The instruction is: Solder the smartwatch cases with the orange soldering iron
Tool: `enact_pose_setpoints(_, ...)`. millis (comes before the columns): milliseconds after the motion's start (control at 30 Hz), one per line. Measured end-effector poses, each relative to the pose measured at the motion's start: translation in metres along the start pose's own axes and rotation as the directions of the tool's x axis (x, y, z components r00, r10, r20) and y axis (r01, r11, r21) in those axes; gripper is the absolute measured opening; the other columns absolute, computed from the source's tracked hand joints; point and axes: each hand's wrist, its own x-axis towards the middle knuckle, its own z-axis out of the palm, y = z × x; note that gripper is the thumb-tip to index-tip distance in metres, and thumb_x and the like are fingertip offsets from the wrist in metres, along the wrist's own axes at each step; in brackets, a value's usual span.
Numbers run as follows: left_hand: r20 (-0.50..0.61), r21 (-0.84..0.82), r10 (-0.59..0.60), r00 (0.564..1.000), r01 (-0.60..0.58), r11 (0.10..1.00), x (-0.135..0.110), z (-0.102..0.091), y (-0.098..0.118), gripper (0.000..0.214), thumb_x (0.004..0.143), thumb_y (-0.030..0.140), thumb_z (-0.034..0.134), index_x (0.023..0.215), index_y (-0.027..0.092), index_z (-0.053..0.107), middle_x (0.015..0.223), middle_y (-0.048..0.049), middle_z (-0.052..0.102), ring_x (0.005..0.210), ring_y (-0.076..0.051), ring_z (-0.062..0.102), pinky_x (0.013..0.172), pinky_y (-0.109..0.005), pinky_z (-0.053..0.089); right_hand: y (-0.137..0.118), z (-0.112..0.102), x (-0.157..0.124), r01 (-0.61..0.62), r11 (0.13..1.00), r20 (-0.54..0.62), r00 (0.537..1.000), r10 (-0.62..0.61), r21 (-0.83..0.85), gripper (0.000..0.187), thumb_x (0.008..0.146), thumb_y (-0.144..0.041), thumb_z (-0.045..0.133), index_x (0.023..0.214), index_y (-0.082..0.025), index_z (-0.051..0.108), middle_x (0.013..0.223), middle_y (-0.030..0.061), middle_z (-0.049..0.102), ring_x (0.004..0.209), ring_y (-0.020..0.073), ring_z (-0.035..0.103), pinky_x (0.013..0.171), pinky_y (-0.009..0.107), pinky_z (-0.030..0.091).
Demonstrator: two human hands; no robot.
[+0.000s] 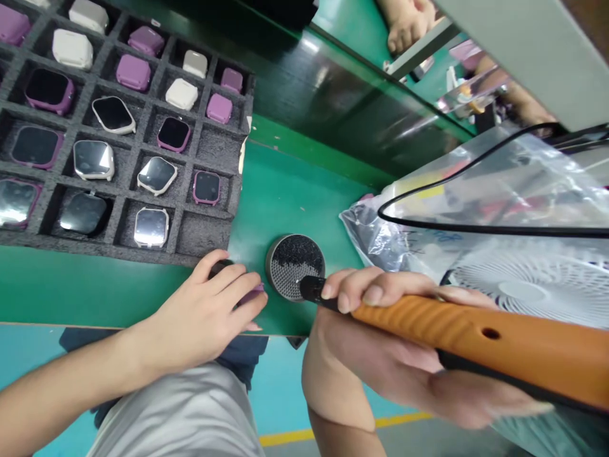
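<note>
Green worktop (295, 197); at its front edge, near the grey tray's (204, 238) right front corner, the left hand (216, 301) curls slightly spread fingers over a mostly hidden purple watch (255, 292). The right hand (378, 349) wraps bunched fingers round an orange tool (523, 343), tip at a round tin (272, 280).

L grip (219, 301) palm-down, curled, L forearm (85, 382) angled from btm L; R grip (380, 352) wrapped tight, R forearm (339, 393) steeper.

No text, label, brand or number is legible. Blue marks (446, 236), resembling handwriting, appear at the clear plastic bag (378, 236); they are too blurred to read. Whether they stand on the bag or behind it cannot be determined.
</note>
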Motion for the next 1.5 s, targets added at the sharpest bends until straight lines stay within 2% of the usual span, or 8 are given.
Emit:
enact_pose_setpoints(100,0.053,-0.052,0.022,0.998,-0.019,0.998,-0.001,-0.003,0.000,0.039,0.100,0.015,0.060,0.137,0.016,0.069,0.149,-0.0095,0.069,0.131,-0.030,0.060,0.122,-0.062,0.032,0.010,-0.006,0.003,0.119,0.991,0.001,0.993,-0.119,0.067,0.050,0.098,-0.069,0.054,0.120,-0.029,0.076,0.083,-0.0017,0.067,0.058,0.0173,0.060,0.050,0.038,0.052)
enact_pose_setpoints(167,0.060,-0.055,0.026,0.998,-0.022,0.998,-0.001,-0.003,0.000,0.044,0.095,0.010,0.058,0.137,0.015,0.069,0.146,-0.0093,0.071,0.128,-0.030,0.061,0.123,-0.062,0.031,0.014,-0.004,0.002,0.103,0.992,-0.026,0.995,-0.101,0.077,0.045,0.098,-0.064,0.057,0.118,-0.028,0.075,0.083,-0.0011,0.067,0.059,0.0177,0.061,0.052,0.038,0.052)
enact_pose_setpoints(367,0.032,-0.036,-0.019,0.999,0.020,0.999,0.000,-0.002,0.001,0.022,0.108,0.027,0.062,0.125,0.019,0.072,0.133,-0.0082,0.075,0.123,-0.027,0.064,0.120,-0.057,0.035,0.012,0.003,-0.003,0.013,0.999,-0.051,0.999,-0.011,0.049,0.043,0.095,-0.068,0.064,0.114,-0.032,0.074,0.084,-0.0017,0.066,0.061,0.0181,0.061,0.054,0.039,0.053)
enact_pose_setpoints(567,0.067,-0.064,0.023,0.997,-0.019,0.998,0.000,-0.005,0.000,0.044,0.091,0.015,0.059,0.133,0.015,0.071,0.147,-0.0112,0.070,0.131,-0.032,0.060,0.121,-0.061,0.033,0.014,0.001,-0.002,-0.005,0.999,-0.039,0.999,0.007,0.053,0.044,0.093,-0.070,0.067,0.114,-0.032,0.075,0.084,-0.0025,0.068,0.060,0.0177,0.061,0.055,0.039,0.054)
enact_pose_setpoints(900,-0.023,-0.046,-0.001,1.000,0.000,0.999,-0.002,0.004,-0.001,0.021,0.110,0.027,0.063,0.126,0.022,0.077,0.130,-0.0075,0.075,0.120,-0.026,0.065,0.119,-0.056,0.038,-0.017,0.014,-0.019,-0.017,0.998,-0.009,1.000,0.016,-0.057,0.043,0.101,-0.063,0.063,0.122,-0.026,0.069,0.087,-0.0021,0.068,0.066,0.0168,0.061,0.059,0.040,0.055)
enact_pose_setpoints(1033,-0.023,-0.040,-0.005,1.000,0.004,0.999,-0.002,0.003,-0.001,0.022,0.110,0.028,0.063,0.126,0.023,0.077,0.129,-0.0073,0.075,0.119,-0.026,0.066,0.119,-0.056,0.039,-0.013,0.018,-0.028,0.009,0.998,0.001,1.000,-0.009,-0.059,0.045,0.102,-0.064,0.062,0.124,-0.024,0.065,0.086,-0.0014,0.067,0.063,0.0177,0.063,0.056,0.041,0.056)
enact_pose_setpoints(1233,-0.011,-0.032,-0.009,1.000,0.009,0.999,-0.001,0.005,-0.002,0.021,0.109,0.027,0.064,0.126,0.024,0.077,0.132,-0.0063,0.075,0.120,-0.026,0.065,0.120,-0.055,0.039,-0.011,0.015,-0.030,-0.061,0.997,0.060,0.996,0.064,-0.051,0.043,0.102,-0.061,0.062,0.127,-0.026,0.065,0.089,-0.0006,0.069,0.065,0.0194,0.065,0.058,0.044,0.058)
enact_pose_setpoints(1500,-0.010,-0.034,-0.009,1.000,0.009,0.999,0.000,0.002,-0.002,0.020,0.110,0.027,0.063,0.124,0.023,0.077,0.131,-0.0068,0.075,0.118,-0.025,0.065,0.119,-0.055,0.039,-0.007,0.020,-0.032,-0.014,0.997,0.037,0.999,0.017,-0.080,0.042,0.102,-0.062,0.061,0.125,-0.026,0.065,0.085,-0.0015,0.067,0.061,0.0180,0.063,0.054,0.042,0.057)
